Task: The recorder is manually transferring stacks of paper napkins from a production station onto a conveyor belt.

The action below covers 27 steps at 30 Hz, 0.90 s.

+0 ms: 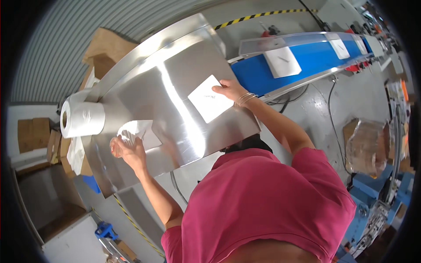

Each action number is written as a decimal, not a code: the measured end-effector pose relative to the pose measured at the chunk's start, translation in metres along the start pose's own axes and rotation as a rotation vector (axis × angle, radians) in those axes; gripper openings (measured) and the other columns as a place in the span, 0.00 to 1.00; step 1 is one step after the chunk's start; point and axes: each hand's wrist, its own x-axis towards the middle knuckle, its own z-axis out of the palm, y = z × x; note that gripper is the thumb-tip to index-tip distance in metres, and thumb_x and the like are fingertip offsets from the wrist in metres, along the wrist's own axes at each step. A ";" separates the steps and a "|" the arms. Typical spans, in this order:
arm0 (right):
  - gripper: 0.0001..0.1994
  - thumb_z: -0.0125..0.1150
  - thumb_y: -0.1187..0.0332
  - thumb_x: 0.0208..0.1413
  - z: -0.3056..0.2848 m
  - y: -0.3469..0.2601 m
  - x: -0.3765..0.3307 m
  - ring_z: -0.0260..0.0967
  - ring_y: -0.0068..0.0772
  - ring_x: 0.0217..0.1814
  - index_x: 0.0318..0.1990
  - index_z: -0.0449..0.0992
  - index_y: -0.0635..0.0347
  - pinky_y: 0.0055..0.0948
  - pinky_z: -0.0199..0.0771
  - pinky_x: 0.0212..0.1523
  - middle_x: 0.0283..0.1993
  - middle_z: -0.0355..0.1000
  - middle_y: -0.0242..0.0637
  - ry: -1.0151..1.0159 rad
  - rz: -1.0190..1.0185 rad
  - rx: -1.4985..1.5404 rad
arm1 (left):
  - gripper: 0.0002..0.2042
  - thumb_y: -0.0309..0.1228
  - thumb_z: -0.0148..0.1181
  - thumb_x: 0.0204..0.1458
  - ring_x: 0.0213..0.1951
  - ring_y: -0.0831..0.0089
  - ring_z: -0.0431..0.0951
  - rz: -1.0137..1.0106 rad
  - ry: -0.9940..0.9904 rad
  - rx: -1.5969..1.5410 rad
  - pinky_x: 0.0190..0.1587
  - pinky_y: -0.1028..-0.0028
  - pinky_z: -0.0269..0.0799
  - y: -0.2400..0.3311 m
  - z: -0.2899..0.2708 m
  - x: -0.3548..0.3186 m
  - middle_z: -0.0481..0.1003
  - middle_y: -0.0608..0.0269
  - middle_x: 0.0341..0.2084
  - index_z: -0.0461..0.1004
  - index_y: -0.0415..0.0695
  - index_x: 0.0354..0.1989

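Two hands on steel table [175,87]: left hand [131,149] fingers clamped on clear bag [131,131]; right hand [230,90] fingers spread flat, pressing white packet [208,103].

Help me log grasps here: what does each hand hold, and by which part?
Left hand grips a clear plastic bag at its near end. Right hand presses the white flat packet at its far corner.

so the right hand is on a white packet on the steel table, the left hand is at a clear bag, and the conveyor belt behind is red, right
Not quite: the conveyor belt is blue, not red, as the head view shows. The rest holds: the right hand rests on a white packet on the steel table, and the left hand is at a clear bag.
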 end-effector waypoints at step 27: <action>0.26 0.69 0.69 0.47 -0.134 -0.025 -0.077 0.73 0.27 0.43 0.55 0.69 0.55 0.27 0.75 0.41 0.49 0.72 0.36 -0.057 -0.450 -0.307 | 0.20 0.25 0.61 0.48 0.54 0.48 0.68 0.203 -0.243 -0.271 0.55 0.57 0.60 0.218 0.043 -0.127 0.63 0.39 0.57 0.76 0.57 0.50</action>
